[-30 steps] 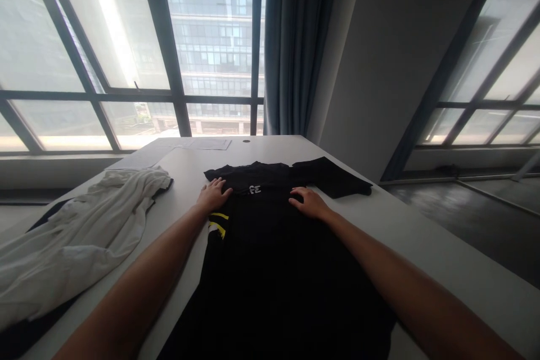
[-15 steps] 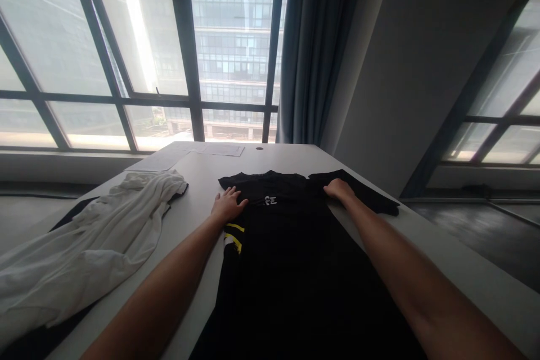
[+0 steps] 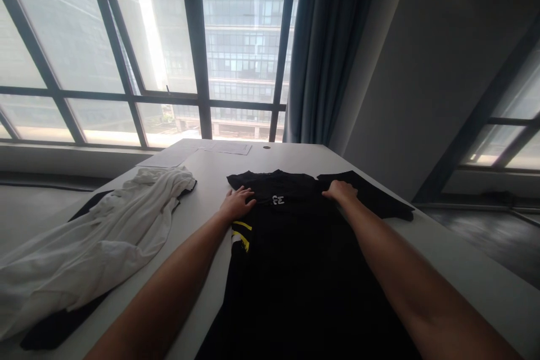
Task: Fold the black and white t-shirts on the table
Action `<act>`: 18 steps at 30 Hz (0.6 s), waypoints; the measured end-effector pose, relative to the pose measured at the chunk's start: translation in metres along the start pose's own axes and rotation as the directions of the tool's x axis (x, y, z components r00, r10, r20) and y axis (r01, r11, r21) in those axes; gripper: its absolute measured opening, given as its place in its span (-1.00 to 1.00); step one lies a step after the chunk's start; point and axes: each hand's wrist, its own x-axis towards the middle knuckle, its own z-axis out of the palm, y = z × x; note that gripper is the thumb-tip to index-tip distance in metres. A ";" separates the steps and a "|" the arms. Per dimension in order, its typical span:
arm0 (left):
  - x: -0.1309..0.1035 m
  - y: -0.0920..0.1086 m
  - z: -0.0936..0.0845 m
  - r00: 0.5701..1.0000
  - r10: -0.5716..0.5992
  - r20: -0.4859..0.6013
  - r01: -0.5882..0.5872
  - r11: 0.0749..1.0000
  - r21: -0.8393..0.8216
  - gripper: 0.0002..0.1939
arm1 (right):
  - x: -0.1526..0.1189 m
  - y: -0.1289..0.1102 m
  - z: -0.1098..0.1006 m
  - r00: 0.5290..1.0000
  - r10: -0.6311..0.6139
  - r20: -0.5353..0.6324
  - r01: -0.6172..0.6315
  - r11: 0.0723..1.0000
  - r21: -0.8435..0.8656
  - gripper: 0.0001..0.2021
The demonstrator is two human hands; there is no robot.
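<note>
A black shirt point(image 3: 295, 247) lies spread on the white table point(image 3: 291, 156), its collar end away from me. It has a small white print near the top and yellow stripes at its left side. My left hand point(image 3: 238, 203) rests on the shirt's upper left edge with fingers spread. At the upper right, my right hand point(image 3: 341, 191) is closed on the shirt's fabric, its fingertips partly hidden. A black sleeve or flap of cloth extends to the right beyond that hand.
A crumpled white garment point(image 3: 126, 225) with dark cloth beneath lies on the left of the table. Sheets of paper point(image 3: 228, 148) lie near the far edge. Windows, a blue-grey curtain point(image 3: 323, 56) and a slanted wall stand beyond.
The whole view has shifted slightly, so things appear further right. My right hand has moved slightly inward over the shirt; my left hand stays at its left edge.
</note>
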 end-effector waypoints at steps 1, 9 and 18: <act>0.000 0.001 0.000 1.000 0.005 -0.007 -0.005 1.000 -0.005 -0.48 | -0.005 -0.004 0.000 0.996 -0.062 -0.062 0.062 0.998 -0.009 -0.51; -0.005 0.002 0.001 0.998 -0.001 -0.066 -0.001 1.000 -0.031 -0.54 | -0.036 -0.113 0.005 0.765 -0.644 -0.013 0.630 0.742 0.229 -0.71; -0.007 0.002 0.004 0.990 -0.007 -0.141 -0.002 0.998 -0.065 -0.51 | -0.019 -0.175 0.042 0.805 -0.591 -0.041 0.548 0.717 0.431 -0.37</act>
